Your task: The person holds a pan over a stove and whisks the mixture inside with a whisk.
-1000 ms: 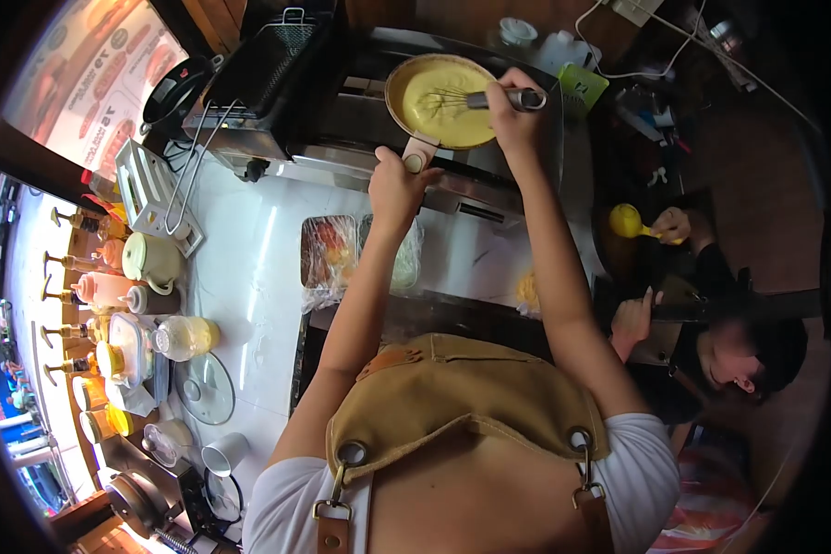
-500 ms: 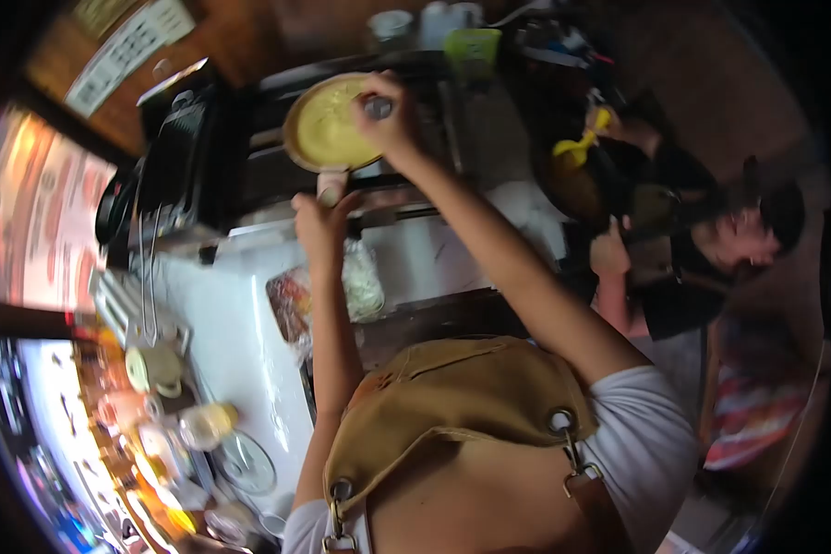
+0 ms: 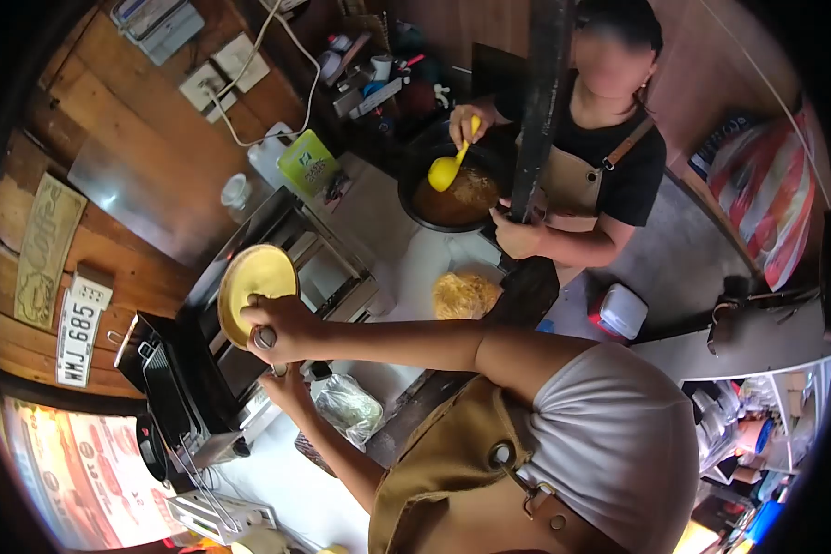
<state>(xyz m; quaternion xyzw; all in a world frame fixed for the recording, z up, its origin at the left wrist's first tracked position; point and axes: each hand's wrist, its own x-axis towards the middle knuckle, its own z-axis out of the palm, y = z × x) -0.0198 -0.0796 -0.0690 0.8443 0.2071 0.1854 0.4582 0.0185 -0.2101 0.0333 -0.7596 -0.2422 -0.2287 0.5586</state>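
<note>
A pan (image 3: 226,314) holds a smooth pale-yellow mixture (image 3: 266,274) over the stove. My left hand (image 3: 286,386) is closed round the pan's handle, partly hidden under my right arm. Just above it, my right hand (image 3: 289,325) grips a utensil upright by its handle, whose round metal end (image 3: 264,337) points up at me. The utensil's lower end is hidden by the hand and the pan, so its kind does not show.
Across the counter a co-worker holds a yellow ladle (image 3: 445,172) over a dark pan (image 3: 406,198) of brown sauce. A black post (image 3: 537,111) stands before them. A bag of yellow food (image 3: 464,295), a clear plastic bag (image 3: 349,408) and a black grill (image 3: 186,388) are nearby.
The view has swung right, bringing the co-worker and dark pan nearer the middle. My hands keep their holds on the pan handle and the utensil. The yellow mixture looks smoother.
</note>
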